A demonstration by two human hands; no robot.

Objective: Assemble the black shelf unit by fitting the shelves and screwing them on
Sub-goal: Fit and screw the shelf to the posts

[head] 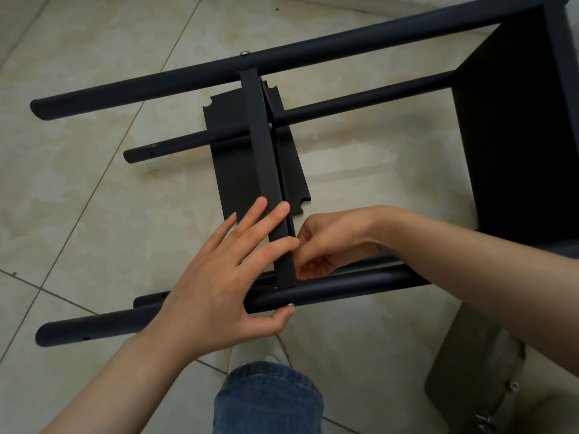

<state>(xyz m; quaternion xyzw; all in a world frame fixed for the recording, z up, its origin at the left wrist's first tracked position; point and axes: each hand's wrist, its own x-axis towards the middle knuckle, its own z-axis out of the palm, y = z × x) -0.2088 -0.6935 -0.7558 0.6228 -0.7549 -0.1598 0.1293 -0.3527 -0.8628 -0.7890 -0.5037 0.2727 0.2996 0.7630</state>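
Our left hand (219, 277), grip spread, presses the black metal shelf panel (261, 158). Our right hand (329, 245) curls beside it; we cannot tell its grip.

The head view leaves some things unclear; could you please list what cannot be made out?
1. Head view: what the right hand holds; its fingers curl in beside the shelf.
2. Head view: the screw in the near post, mostly under the left hand thumb.
3. Head view: the grey plate, blurred, cut off by the bottom edge.
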